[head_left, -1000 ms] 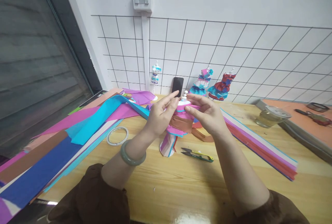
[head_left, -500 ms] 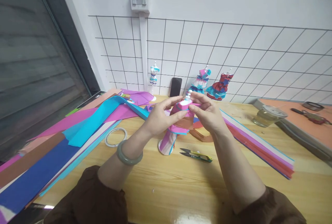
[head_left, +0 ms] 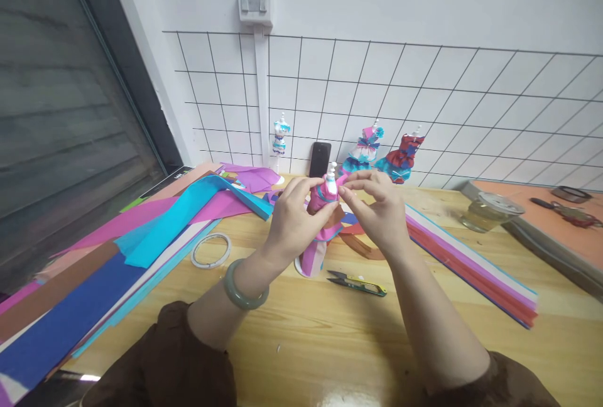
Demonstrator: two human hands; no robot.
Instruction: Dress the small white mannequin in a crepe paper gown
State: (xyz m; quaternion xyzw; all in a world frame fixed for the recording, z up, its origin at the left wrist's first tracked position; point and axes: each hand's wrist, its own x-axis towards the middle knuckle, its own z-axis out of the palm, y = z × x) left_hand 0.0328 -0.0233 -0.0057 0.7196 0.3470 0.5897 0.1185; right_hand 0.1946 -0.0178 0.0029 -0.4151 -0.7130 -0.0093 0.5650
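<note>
In the middle of the table, a miniature dress form [head_left: 331,186] with a white neck wears a pink, brown and striped paper dress [head_left: 315,257]. My left hand [head_left: 296,218] is closed around its upper body, thumb in front and fingers behind. A pink paper strip [head_left: 343,178] rises at the form's right shoulder. My right hand [head_left: 380,212] pinches that strip between thumb and index finger, the other fingers loosely curled. Just in front lie yellow-handled thread snips [head_left: 360,284]. A curled brown strip [head_left: 362,247] rests behind the snips.
Coloured crepe paper strips [head_left: 94,291] spread over the left side, with a tape roll [head_left: 210,250] beside them. More folded strips [head_left: 475,269] lie at right, near a glass cup [head_left: 492,211]. Along the wall stand a phone [head_left: 320,159] and dressed forms [head_left: 279,135], [head_left: 401,157].
The dress form has turned and shifted slightly left at its top, while its base has moved a little right. My right hand has drawn slightly away from the neck, holding the pink strip.
</note>
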